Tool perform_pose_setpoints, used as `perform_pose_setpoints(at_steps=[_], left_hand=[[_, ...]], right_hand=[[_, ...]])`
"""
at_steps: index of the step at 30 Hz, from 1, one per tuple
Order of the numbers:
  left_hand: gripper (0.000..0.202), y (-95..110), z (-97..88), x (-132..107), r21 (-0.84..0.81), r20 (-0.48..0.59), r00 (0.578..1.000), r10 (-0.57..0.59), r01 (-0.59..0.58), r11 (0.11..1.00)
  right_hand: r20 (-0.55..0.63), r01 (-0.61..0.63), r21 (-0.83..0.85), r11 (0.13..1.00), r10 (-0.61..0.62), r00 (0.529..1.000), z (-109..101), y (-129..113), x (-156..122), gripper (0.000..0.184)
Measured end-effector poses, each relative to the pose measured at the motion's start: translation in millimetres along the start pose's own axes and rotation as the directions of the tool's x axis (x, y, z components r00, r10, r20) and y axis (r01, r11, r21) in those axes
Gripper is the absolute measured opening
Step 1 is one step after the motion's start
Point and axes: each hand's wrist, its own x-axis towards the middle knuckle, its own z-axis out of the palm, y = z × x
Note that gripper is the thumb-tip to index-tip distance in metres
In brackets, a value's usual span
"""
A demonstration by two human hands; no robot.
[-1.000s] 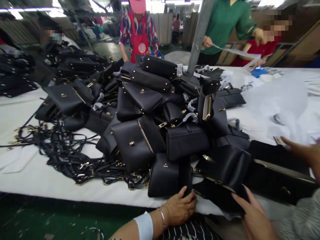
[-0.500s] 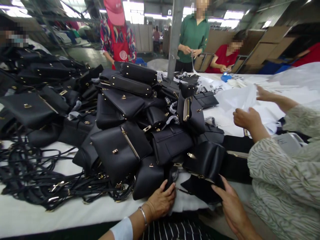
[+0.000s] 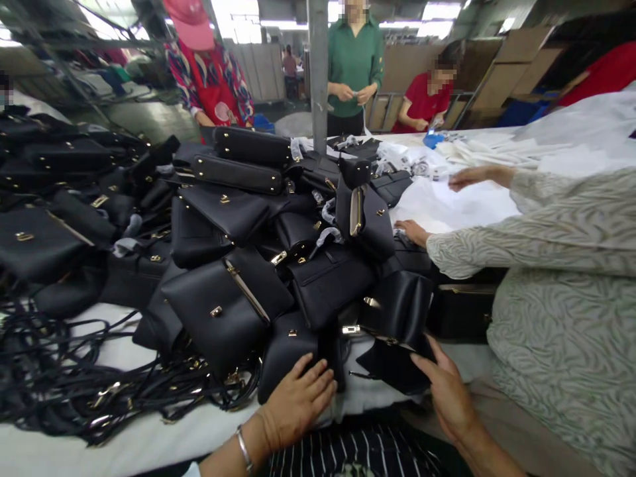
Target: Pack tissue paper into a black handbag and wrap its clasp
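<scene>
My left hand [image 3: 301,401], with a bangle at the wrist, lies with fingers stretched over the lower front of a small black handbag [image 3: 288,354]. My right hand [image 3: 450,391] pinches the right edge of another black handbag [image 3: 397,308], its thumb in front and fingers partly hidden behind. That bag's dark flap [image 3: 392,364] hangs open toward me, and a gold clasp shows on its upper left. Between the two bags a gold turn-lock plate [image 3: 350,329] sticks out. A larger black handbag [image 3: 226,305] leans just behind my left hand.
Black bags [image 3: 238,172] pile up across the table. Tangled black straps [image 3: 124,391] lie at left. A co-worker's patterned sleeve [image 3: 477,245] reaches in from the right over white sheets [image 3: 447,202]. A metal post [image 3: 318,79] stands behind the pile, with more people beyond.
My left hand has slid left onto the handbag's front and flattened. My right hand keeps its hold. The co-worker's hands have lowered the white sheet onto the table. The view has shifted slightly right.
</scene>
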Motion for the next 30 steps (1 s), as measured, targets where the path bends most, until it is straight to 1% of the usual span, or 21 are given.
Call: perform_pose_setpoints(at_steps=[1, 3, 5, 7, 9, 10, 12, 14, 16, 18, 20, 22, 25, 28, 30], left_hand=[[0.041, -8.7, -1.9, 3.0, 0.028, 0.019, 0.999, -0.037, 0.037, 0.999], [0.039, -25.7, 0.2, 12.1, 0.066, 0.071, 0.995, -0.068, 0.063, 0.996], [0.031, -39.0, 4.9, 23.5, 0.071, 0.133, 0.990, -0.044, 0.035, 0.997], [0.021, -47.7, 5.6, 34.8, 0.037, 0.221, 0.975, 0.000, -0.008, 0.999], [0.013, -53.7, -0.5, 43.9, -0.015, 0.303, 0.953, 0.032, -0.028, 0.999], [0.011, -56.6, -5.6, 47.2, -0.039, 0.323, 0.945, 0.047, -0.037, 0.999], [0.007, -63.2, -17.6, 50.6, -0.065, 0.333, 0.939, 0.083, -0.065, 0.996], [0.003, -71.0, -29.3, 49.5, -0.071, 0.320, 0.938, 0.132, -0.116, 0.991], [0.006, -79.0, -39.4, 43.2, -0.066, 0.278, 0.945, 0.170, -0.158, 0.985], [0.010, -85.5, -48.6, 32.3, -0.064, 0.188, 0.968, 0.165, -0.156, 0.986], [0.013, -89.2, -57.5, 18.6, -0.068, 0.072, 0.993, 0.094, -0.089, 0.994], [0.020, -88.9, -64.9, 5.2, -0.082, -0.044, 0.999, 0.018, -0.021, 0.996], [0.027, -80.9, -71.8, -7.4, -0.102, -0.175, 0.984, -0.025, 0.007, 0.995], [0.027, -66.0, -77.8, -9.3, -0.125, -0.282, 0.957, -0.073, 0.039, 0.991], [0.027, -54.3, -86.4, -8.4, -0.161, -0.347, 0.929, -0.127, 0.075, 0.984]], right_hand=[[0.014, 0.001, 0.005, 1.000, -0.001, 1.000, 0.4, -0.3, 1.3, 0.067], [0.056, -0.007, 0.020, 1.000, 0.005, 0.998, 0.4, -1.3, 3.4, 0.065], [0.079, -0.020, 0.037, 0.999, 0.017, 0.997, 0.4, -2.6, 4.1, 0.064], [0.090, -0.026, 0.048, 0.999, 0.022, 0.996, 1.7, -3.9, 3.0, 0.065], [0.108, -0.007, 0.038, 0.999, 0.002, 0.994, 4.9, -4.7, 0.4, 0.066], [0.119, 0.021, 0.018, 1.000, -0.023, 0.993, 7.1, -5.1, -1.2, 0.066], [0.146, 0.087, -0.043, 0.995, -0.079, 0.986, 12.3, -5.8, -4.0, 0.066], [0.178, 0.136, -0.094, 0.986, -0.118, 0.977, 17.4, -7.6, -5.2, 0.068], [0.201, 0.158, -0.121, 0.980, -0.131, 0.971, 21.7, -10.8, -4.4, 0.070], [0.210, 0.181, -0.134, 0.974, -0.151, 0.966, 25.6, -14.2, -1.9, 0.069], [0.197, 0.203, -0.155, 0.967, -0.171, 0.965, 29.8, -15.9, 1.1, 0.069], [0.181, 0.215, -0.175, 0.961, -0.183, 0.966, 35.2, -14.2, 3.8, 0.068], [0.171, 0.236, -0.178, 0.955, -0.206, 0.963, 43.8, -7.7, 7.0, 0.067], [0.151, 0.242, -0.194, 0.951, -0.215, 0.965, 48.1, -3.4, 9.9, 0.069], [0.145, 0.233, -0.201, 0.952, -0.206, 0.968, 46.7, -4.0, 11.8, 0.070]])
